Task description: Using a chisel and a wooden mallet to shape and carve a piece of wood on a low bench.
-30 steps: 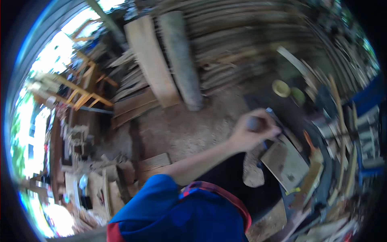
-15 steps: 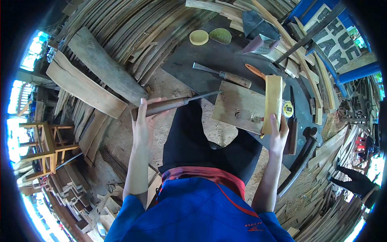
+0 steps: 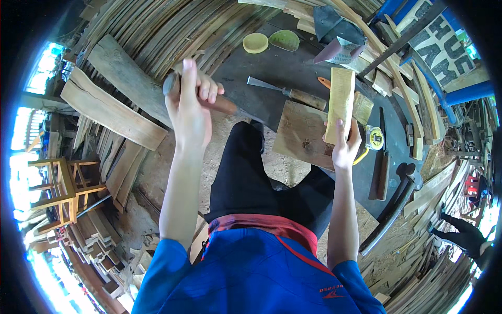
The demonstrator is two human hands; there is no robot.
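My left hand (image 3: 191,112) is closed round the wooden handle of a chisel (image 3: 224,105), raised left of the bench. Its blade slants to the right and down, blurred by motion. In my right hand (image 3: 345,148) is a pale yellow wooden block (image 3: 341,102), gripped at its near end with the thumb on top and standing over a flat board (image 3: 295,131). That board lies on the dark bench top (image 3: 230,68) and has small chips or cuts near its middle. Another chisel (image 3: 306,98) rests just beyond it. Beside the right hand sit a smaller wooden block (image 3: 362,108) and a yellow tape measure (image 3: 374,138).
On the bench's right lie a wooden-handled tool (image 3: 383,175) and a long-handled hammer (image 3: 400,201). Two shallow round bowls (image 3: 255,43), sandpaper (image 3: 342,51) and an orange handle (image 3: 324,82) are farther back. Stacked planks (image 3: 130,47) line the left. Another person (image 3: 465,235) is far right.
My left hand has risen, turned, and wrapped its fingers round the chisel handle. My right hand has moved left and away from me with the block, uncovering the smaller block.
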